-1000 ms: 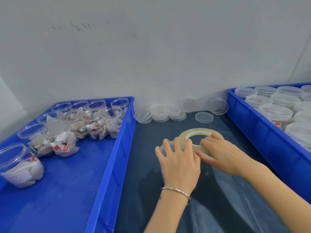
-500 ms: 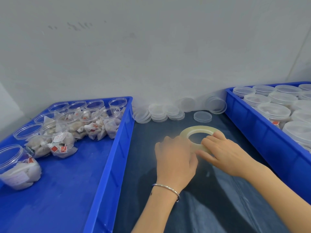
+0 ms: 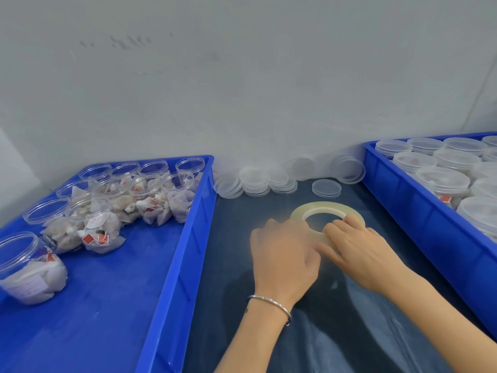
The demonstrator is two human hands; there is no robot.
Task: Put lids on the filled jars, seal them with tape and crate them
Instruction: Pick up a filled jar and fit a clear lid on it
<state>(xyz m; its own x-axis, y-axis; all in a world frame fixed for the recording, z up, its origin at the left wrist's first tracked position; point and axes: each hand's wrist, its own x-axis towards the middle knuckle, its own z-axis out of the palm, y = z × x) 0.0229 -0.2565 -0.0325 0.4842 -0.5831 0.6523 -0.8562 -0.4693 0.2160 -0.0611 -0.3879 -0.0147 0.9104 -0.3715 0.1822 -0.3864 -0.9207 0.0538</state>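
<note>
Translucent tape roll: flat on the dark table, between the blue crates.
Your right hand: fingers curled over the roll's near rim, holding it.
Your left hand: curled beside the roll; its grip is hidden.
Left crate: open filled jars.
Right crate: lidded jars.

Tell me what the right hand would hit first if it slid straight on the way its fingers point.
The right hand already rests on the tape roll; past its ring, probably the lid stacks by the wall, though depth is unclear.
</note>
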